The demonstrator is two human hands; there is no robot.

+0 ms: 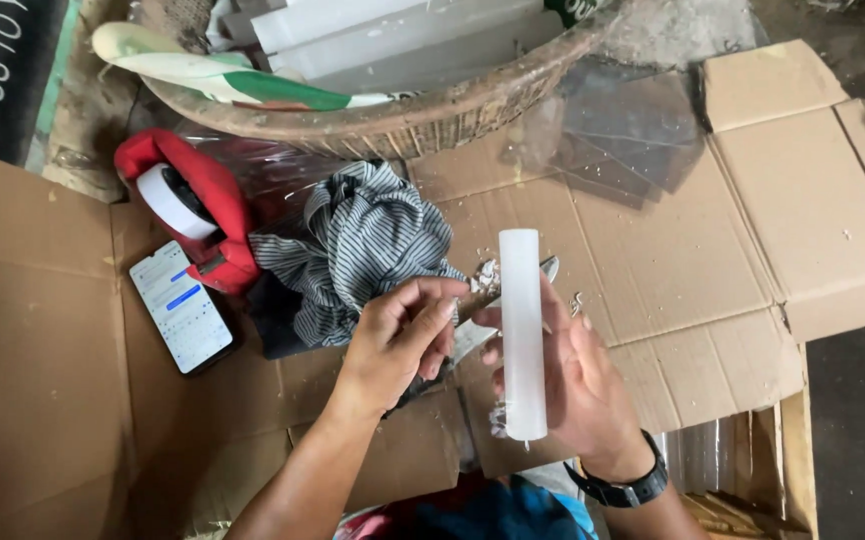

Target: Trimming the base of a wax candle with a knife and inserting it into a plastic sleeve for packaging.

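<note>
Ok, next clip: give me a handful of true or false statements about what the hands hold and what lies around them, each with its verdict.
1. The right hand holds a white candle upright. True.
2. The left hand is empty and rests flat on the cardboard. False: it grips a knife whose blade lies against the candle.
3. A phone lies with its screen lit on the cardboard. True.
4. The striped cloth is inside the woven basket. False: it lies on the cardboard in front of the basket.
5. A wristwatch sits on the left wrist. False: it is on the right wrist.
</note>
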